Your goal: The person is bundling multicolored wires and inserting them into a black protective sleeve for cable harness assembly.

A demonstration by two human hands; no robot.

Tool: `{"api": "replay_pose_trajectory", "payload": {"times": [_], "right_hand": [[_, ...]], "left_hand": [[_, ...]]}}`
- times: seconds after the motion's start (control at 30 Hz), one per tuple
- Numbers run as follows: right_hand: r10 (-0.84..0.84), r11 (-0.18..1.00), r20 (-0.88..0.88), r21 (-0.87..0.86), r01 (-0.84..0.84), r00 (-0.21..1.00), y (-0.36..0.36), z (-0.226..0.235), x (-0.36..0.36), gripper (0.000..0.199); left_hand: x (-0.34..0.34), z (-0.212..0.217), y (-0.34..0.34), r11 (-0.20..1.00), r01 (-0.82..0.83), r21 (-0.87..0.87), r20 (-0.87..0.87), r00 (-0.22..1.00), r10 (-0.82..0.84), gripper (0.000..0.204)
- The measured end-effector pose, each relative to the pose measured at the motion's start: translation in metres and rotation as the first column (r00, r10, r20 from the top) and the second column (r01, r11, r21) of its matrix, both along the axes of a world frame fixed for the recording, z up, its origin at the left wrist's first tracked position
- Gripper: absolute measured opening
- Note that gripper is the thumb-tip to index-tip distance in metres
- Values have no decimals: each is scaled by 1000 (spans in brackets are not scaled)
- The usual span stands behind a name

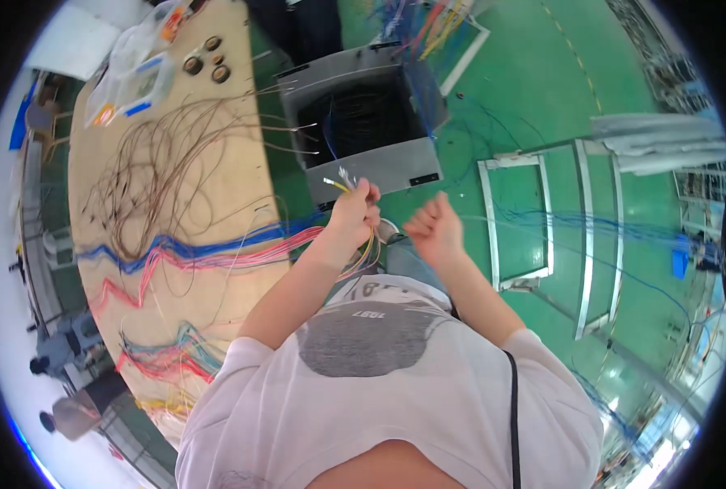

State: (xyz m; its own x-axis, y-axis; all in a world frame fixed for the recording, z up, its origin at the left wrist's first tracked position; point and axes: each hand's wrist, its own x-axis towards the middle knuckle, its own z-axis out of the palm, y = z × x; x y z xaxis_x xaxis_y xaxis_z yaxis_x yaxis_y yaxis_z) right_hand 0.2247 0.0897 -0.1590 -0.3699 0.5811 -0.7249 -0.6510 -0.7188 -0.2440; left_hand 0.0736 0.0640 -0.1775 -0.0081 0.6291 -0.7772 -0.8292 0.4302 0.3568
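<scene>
My left hand (355, 216) is closed round a small bundle of wires (371, 254). Their ends, with metal terminals (344, 175), stick up above my fingers, and a yellow one leans to the left. Below the fist, the yellow, orange and pale strands hang in a loop before my shirt. To the right, apart from the bundle, my right hand (436, 232) is closed with its fingers curled together. Whatever sits in those fingers is too small to make out. A thin pale line runs off to the right from beside that hand. Both hands are just nearer than a grey bin (379, 167).
At left a wooden table (240, 49) bears brown wires (163, 155), blue wires (191, 246), pink wires (240, 257), tape rolls (220, 74) and a clear plastic box (147, 85). Metal frames (550, 220) and blue wires lie right. Someone in dark trousers (310, 33) stands beyond the bin.
</scene>
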Motion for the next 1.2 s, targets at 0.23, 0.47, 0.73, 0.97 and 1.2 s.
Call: {"api": "replay_pose_trajectory", "payload": {"times": [0.23,0.47,0.73,0.97,1.2], "right_hand": [[-128,948,222,-258,185,967,-29,-23,123,46],[-48,919,471,-325,223,881,-36,-48,165,42],[549,798,559,-572,-191,622,-43,-35,157,44],[190,29,979,66,-997,70,30,67,7,25],[520,155,608,624,-766,600,68,127,-129,11]], "left_hand": [[-56,48,18,950,-97,298,-166,974,152,25],[-90,67,16,874,-89,478,-266,933,240,28],[-93,85,6,785,33,618,-342,911,231,29],[-88,103,-9,783,23,622,49,996,-68,31],[-90,124,-7,794,253,554,-100,966,-238,26]]}}
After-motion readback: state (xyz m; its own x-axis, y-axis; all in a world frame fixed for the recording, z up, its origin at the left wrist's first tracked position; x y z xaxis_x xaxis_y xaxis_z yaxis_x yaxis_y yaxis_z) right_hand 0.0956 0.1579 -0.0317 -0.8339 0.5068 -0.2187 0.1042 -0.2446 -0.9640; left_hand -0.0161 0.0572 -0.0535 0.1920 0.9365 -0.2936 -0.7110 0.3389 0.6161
